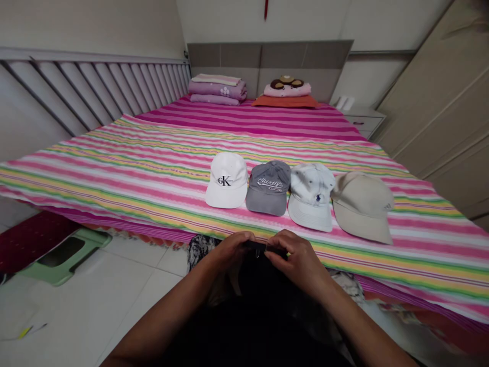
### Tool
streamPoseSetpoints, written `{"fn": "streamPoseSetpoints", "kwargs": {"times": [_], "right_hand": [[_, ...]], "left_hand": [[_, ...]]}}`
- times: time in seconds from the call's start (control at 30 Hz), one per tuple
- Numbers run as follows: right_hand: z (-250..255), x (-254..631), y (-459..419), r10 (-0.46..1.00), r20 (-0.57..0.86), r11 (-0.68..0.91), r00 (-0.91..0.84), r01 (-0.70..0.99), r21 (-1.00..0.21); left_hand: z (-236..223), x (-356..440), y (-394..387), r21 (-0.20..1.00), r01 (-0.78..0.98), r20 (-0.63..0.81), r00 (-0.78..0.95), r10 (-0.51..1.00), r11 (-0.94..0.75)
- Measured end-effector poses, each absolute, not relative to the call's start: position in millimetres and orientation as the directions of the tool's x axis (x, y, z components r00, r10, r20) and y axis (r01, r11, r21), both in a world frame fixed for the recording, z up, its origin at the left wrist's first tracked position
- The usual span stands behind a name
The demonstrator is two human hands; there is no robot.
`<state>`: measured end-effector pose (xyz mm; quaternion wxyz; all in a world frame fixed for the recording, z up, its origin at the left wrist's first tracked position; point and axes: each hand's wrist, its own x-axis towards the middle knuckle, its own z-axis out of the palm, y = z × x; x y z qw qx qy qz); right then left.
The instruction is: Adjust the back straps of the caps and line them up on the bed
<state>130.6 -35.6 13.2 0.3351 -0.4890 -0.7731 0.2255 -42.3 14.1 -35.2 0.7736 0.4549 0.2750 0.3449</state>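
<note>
**Both hands pinching a black strap**

My left hand (231,257) and right hand (300,262) are clamped close together on a black strap (272,248) with a small metal buckle (257,253), above dark cloth (260,285). Just beyond, four caps line a striped sheet (114,178): a lettered white cap (226,181), a grey cap (268,188), a logo white cap (311,198), a beige cap (361,206).

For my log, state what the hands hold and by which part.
Left hand and right hand pinch a black cloth item's top edge near a metal clip.
</note>
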Motion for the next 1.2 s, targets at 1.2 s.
{"fn": "streamPoseSetpoints", "kwargs": {"times": [1.2], "right_hand": [[-14.6, 144.6, -29.3, 0.949, -0.219, -0.237, -0.228, -0.051, -0.97]], "left_hand": [[-42.2, -52.2, 15.5, 0.833, -0.247, -0.182, 0.722, 0.667, 0.494]]}}
